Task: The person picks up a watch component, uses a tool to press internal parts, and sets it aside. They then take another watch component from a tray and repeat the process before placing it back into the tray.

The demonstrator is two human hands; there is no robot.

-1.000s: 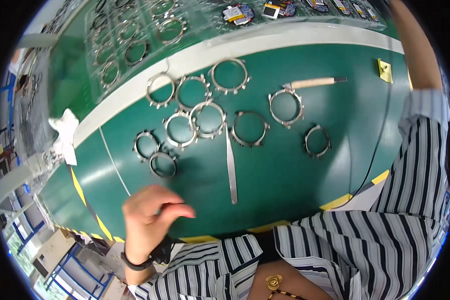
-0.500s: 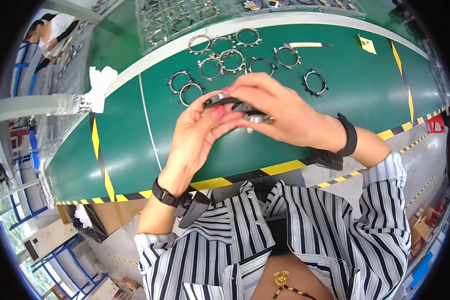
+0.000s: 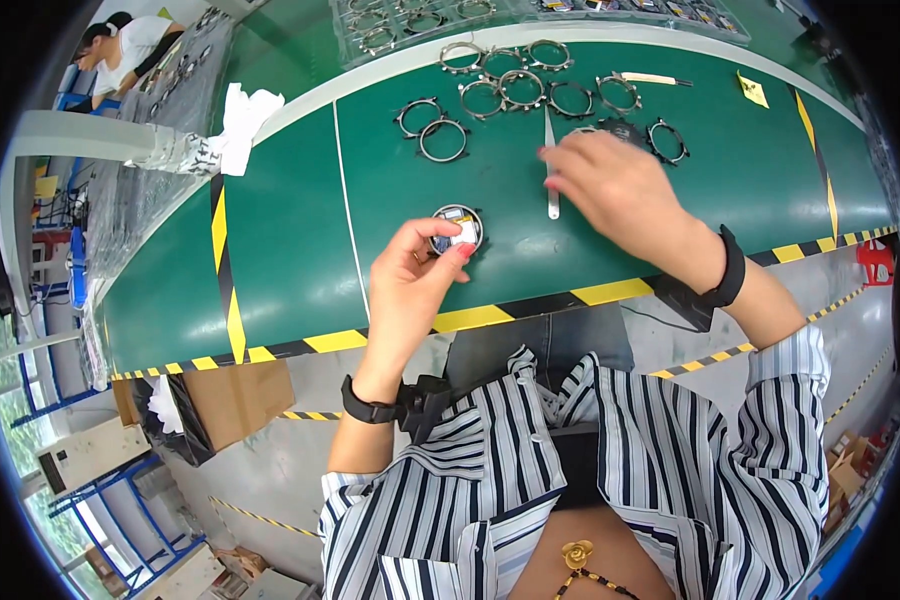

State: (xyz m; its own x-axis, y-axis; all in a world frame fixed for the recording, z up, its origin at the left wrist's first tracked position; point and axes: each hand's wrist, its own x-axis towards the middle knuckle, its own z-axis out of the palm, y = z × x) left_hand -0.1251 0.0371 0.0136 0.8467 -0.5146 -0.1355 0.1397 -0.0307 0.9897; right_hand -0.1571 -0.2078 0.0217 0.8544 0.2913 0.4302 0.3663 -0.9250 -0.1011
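Observation:
My left hand (image 3: 415, 275) pinches a round watch case (image 3: 478, 222) between thumb and fingers, just above the green table. Inside its metal ring a small electronic module (image 3: 454, 214) shows, with white and yellow parts. Farther right, my right hand (image 3: 615, 190) is smeared by motion. Its fingertips are at a pair of metal tweezers (image 3: 554, 207) lying lengthwise on the table; whether they grip it is not clear. Beyond the right knuckles lies a dark round part (image 3: 623, 130), partly hidden by the hand.
Several empty ring cases (image 3: 522, 90) lie along the far side of the table (image 3: 310, 270). A single ring (image 3: 667, 142) sits to the right. A light-handled tool (image 3: 650, 79) and a yellow note (image 3: 753, 90) lie beyond. Clear trays (image 3: 410, 25) stand behind the rim. Another person (image 3: 135, 55) works at far left.
My hands have parted. The left came down nearer the table with the watch case; the right moved away to the tweezers. A dark round part now lies beside the right ring.

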